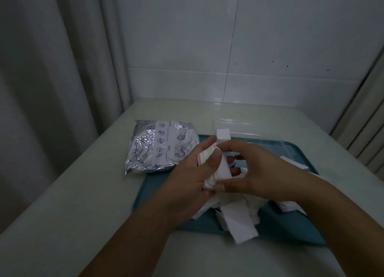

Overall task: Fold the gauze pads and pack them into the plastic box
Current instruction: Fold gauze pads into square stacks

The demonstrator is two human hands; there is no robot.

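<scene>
A stack of folded white gauze pads (214, 168) is gripped by both hands above the teal plastic tray (158, 195): the left hand (187, 183) curls round its left edges, the right hand (249, 172) pinches it between thumb and fingers. The stack's long axis runs near-to-far, tilted. Loose white gauze pads (239, 222) lie beneath the grip; the clear plastic box (249, 127) stands beyond it, and a silver printed foil pouch (160, 145) lies to its left.

Single head-worn wide-angle view, looking forward and down, close over the tabletop (83, 193); tiled wall (270, 48) straight ahead, curtain (52, 58) left.
</scene>
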